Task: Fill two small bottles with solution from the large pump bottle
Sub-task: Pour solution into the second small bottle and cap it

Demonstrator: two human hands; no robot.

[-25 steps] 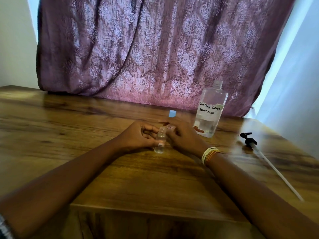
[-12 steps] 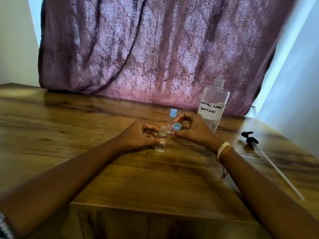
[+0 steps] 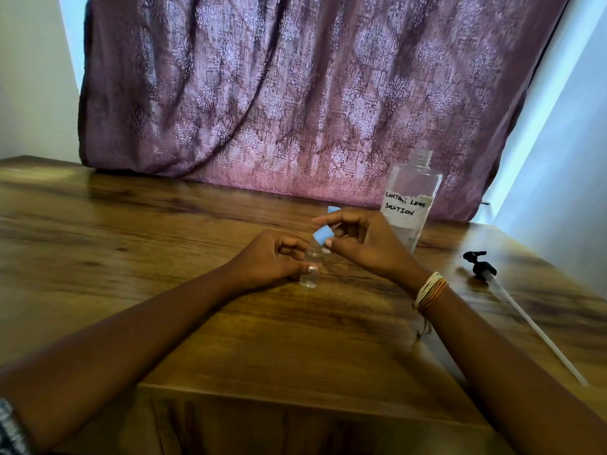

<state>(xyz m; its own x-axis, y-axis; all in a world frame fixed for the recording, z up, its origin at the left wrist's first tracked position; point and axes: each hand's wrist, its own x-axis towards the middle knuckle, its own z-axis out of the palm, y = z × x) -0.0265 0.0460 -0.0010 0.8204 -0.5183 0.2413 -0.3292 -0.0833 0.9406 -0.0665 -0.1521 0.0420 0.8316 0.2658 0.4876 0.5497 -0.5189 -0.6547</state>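
Since before, right hand point(image 3: 368, 244) had brought the blue cap point(image 3: 322, 238) over the small bottle point(image 3: 311, 265). It pinched the cap. Left hand point(image 3: 272, 257) gripped that bottle on the counter point(image 3: 164, 257).

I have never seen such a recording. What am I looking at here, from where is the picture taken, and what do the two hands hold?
There is no machine: a person wears a camera on the head, so you look down along both arms at a wooden table. The left hand holds a small clear bottle standing on the table. The right hand pinches a blue cap just above that bottle's mouth. Behind the right hand stands the large bottle, labelled "Contact Lens Solution", with its top open. Its black pump with a long white tube lies on the table to the right. Another blue cap peeks out behind the fingers; what it sits on is hidden.
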